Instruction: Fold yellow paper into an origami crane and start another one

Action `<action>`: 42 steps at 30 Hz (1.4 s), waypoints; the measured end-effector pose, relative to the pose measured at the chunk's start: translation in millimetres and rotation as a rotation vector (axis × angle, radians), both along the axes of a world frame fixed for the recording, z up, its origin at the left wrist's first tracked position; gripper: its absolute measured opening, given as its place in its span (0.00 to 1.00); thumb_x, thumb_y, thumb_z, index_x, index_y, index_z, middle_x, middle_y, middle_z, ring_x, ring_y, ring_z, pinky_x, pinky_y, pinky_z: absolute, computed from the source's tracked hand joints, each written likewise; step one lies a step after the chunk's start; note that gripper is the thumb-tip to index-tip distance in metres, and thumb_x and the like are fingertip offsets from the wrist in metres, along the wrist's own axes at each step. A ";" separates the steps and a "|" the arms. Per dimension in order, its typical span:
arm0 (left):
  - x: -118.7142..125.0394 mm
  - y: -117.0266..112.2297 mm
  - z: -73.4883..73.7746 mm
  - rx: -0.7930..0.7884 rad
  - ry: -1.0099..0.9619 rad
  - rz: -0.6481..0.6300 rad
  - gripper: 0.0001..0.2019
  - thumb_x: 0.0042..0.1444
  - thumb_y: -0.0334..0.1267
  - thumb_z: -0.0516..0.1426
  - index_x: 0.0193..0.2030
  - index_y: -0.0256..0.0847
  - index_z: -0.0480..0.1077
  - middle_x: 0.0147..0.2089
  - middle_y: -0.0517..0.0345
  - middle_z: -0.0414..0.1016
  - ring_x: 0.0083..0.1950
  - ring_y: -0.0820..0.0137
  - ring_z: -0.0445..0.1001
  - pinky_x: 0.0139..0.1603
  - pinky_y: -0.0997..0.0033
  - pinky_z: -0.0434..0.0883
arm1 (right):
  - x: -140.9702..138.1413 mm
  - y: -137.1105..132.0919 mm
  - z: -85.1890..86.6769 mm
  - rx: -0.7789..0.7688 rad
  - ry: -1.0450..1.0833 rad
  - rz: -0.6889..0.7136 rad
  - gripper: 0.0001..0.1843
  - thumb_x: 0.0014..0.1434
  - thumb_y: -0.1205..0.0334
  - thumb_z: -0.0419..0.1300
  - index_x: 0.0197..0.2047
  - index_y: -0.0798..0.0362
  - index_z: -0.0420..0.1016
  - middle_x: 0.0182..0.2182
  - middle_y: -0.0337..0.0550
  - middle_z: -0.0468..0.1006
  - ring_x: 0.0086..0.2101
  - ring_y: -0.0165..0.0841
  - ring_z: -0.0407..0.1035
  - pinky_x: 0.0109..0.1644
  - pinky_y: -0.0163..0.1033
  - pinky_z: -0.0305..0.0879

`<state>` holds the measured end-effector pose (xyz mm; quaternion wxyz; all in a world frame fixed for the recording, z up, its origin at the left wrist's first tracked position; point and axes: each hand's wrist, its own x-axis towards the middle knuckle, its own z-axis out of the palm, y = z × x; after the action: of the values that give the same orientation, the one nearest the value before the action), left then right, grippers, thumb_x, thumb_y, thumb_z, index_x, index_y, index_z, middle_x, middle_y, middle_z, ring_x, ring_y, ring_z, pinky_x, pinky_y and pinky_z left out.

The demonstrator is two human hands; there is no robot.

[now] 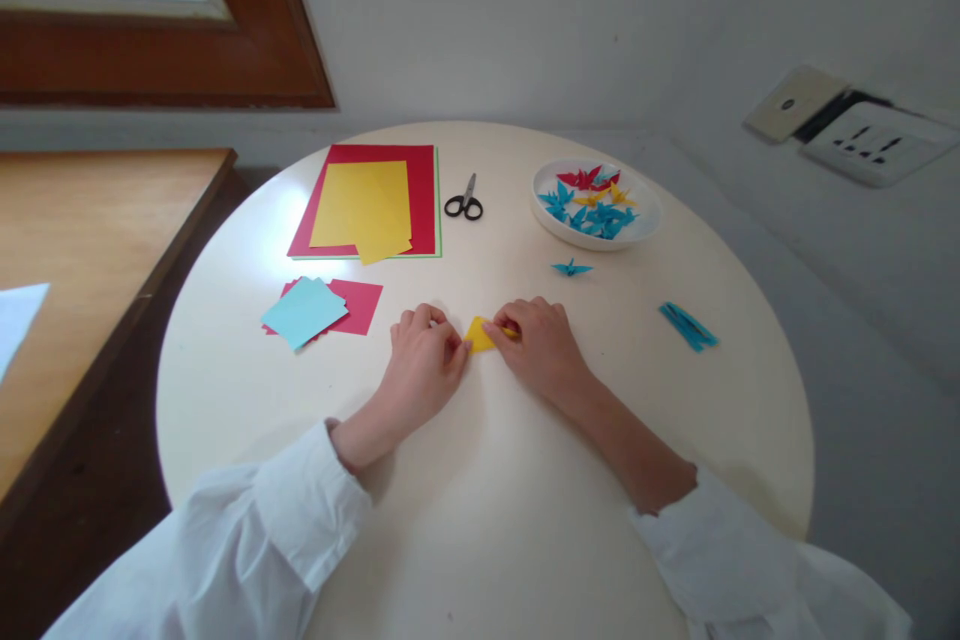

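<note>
Between my two hands, low on the table, is a small folded piece of yellow paper (478, 334). My left hand (429, 345) pinches its left corner, with thumb and fingers closed. The right side of the paper is gripped by my right hand (538, 340), whose thumb and fingers press on it and partly cover it. A blue paper crane (571, 268) lies just beyond my right hand. To the left of my left hand sit light blue paper squares (306, 312) on top of red paper squares (360, 306).
A white dish (596, 242) holds red, yellow and blue paper cranes. Black-handled scissors (465, 200) lie beside a stack of red sheets (422, 205) and yellow sheets (364, 205). Folded blue paper strips (688, 327) rest on the round table (480, 520) at right. Beyond is a wall (487, 30).
</note>
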<state>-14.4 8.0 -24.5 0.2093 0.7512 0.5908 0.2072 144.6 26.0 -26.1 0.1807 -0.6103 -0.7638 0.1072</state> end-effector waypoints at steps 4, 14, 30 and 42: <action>0.4 0.1 0.9 -0.007 0.019 0.007 0.11 0.57 0.36 0.52 0.25 0.37 0.68 0.40 0.50 0.65 0.44 0.59 0.63 0.47 0.53 0.62 | -2.6 0.3 4.8 -0.040 -0.042 -0.026 0.11 0.58 0.59 0.56 0.26 0.52 0.72 0.29 0.44 0.78 0.34 0.37 0.66 0.38 0.41 0.50; 0.9 -0.8 5.0 -0.033 0.036 -0.003 0.10 0.57 0.35 0.52 0.25 0.37 0.67 0.41 0.50 0.65 0.44 0.59 0.63 0.48 0.53 0.62 | -5.6 0.6 4.7 -0.025 -0.065 -0.045 0.11 0.57 0.59 0.57 0.25 0.52 0.72 0.29 0.44 0.78 0.33 0.37 0.66 0.36 0.40 0.51; 1.9 0.1 2.5 -0.005 0.063 -0.001 0.11 0.57 0.35 0.51 0.25 0.38 0.67 0.41 0.49 0.66 0.44 0.59 0.63 0.45 0.55 0.63 | -7.6 4.2 9.9 -0.091 -0.095 -0.043 0.12 0.58 0.58 0.57 0.26 0.53 0.73 0.29 0.44 0.79 0.33 0.35 0.68 0.37 0.39 0.52; 2.2 2.4 -2.3 0.030 0.078 0.005 0.10 0.56 0.35 0.52 0.25 0.38 0.66 0.41 0.49 0.65 0.44 0.59 0.64 0.43 0.55 0.64 | -9.2 5.1 14.5 -0.134 -0.116 -0.063 0.12 0.58 0.58 0.56 0.27 0.53 0.74 0.30 0.44 0.79 0.33 0.35 0.69 0.38 0.39 0.55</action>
<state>-12.2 10.5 -26.8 0.1741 0.7604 0.5971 0.1870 135.5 31.0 -11.6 0.0981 -0.6500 -0.7445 0.1169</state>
